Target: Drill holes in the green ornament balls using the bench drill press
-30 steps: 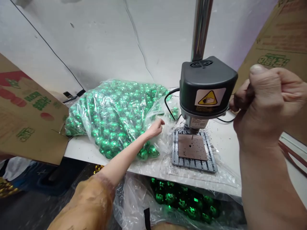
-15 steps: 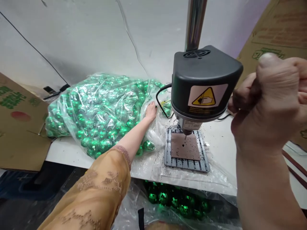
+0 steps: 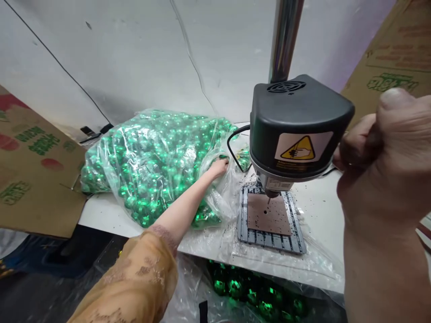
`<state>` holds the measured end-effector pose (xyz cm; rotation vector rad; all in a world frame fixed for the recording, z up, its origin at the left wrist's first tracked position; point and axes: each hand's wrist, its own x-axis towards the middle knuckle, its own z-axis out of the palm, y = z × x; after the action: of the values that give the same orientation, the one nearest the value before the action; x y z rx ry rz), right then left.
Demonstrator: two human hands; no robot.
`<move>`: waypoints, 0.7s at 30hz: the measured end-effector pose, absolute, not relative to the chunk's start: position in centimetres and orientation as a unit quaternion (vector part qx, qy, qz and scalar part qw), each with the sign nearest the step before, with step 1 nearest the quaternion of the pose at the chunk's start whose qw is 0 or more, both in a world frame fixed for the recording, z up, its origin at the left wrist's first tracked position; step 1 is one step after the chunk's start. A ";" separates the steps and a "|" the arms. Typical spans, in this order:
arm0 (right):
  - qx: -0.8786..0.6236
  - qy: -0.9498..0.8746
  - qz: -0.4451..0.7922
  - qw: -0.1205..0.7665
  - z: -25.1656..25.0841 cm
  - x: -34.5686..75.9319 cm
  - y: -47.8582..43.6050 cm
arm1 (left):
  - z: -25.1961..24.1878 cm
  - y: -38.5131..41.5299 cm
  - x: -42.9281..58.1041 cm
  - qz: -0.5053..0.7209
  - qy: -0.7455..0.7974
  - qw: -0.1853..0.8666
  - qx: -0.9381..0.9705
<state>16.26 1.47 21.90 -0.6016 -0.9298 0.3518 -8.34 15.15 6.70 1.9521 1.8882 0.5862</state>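
Observation:
My left hand [image 3: 220,167] reaches to the mouth of a large clear plastic bag [image 3: 213,157] filled with shiny green faceted balls [image 3: 161,148]. Its fingers are curled in, and a bit of green shows beside them; what they hold is hidden. Close to the camera, my right hand [image 3: 393,143] is closed in a fist round the handle at the side of the black drill press [image 3: 299,121]. That handle is mostly covered by the fingers. Below the drill bit [image 3: 268,201], a brown board [image 3: 269,215] with a round hole lies on the slotted metal base [image 3: 244,224].
Dark shavings are scattered round the base. Below the white table's edge [image 3: 316,280], more green balls [image 3: 251,294] lie in clear plastic. Cardboard boxes stand left [image 3: 37,170] and right [image 3: 380,58]. A black cable [image 3: 232,134] loops beside the drill.
The whole view has shifted, so things appear a little lower and further right. My left hand has turned slightly at the bag's mouth. The right hand keeps its grip beside the drill.

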 end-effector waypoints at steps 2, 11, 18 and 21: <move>-0.278 -0.443 0.164 0.837 21.8 16.3 1.6 | 7.4 13.3 -8.8 0.221 0.662 0.201 0.687; -0.257 -0.468 0.132 0.835 21.5 16.6 1.8 | 8.6 2.0 -7.0 0.588 0.438 0.526 0.430; -0.256 -0.490 0.140 0.821 21.3 16.7 1.8 | 4.7 -1.2 -3.4 0.552 0.414 0.580 0.433; -0.242 -0.487 0.145 0.827 21.3 16.8 2.1 | 3.5 -1.3 -2.7 0.523 0.425 0.548 0.496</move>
<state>16.75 2.09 21.27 -0.5147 -1.0337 0.3079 -2.74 -1.27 3.54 1.1741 1.0061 1.2376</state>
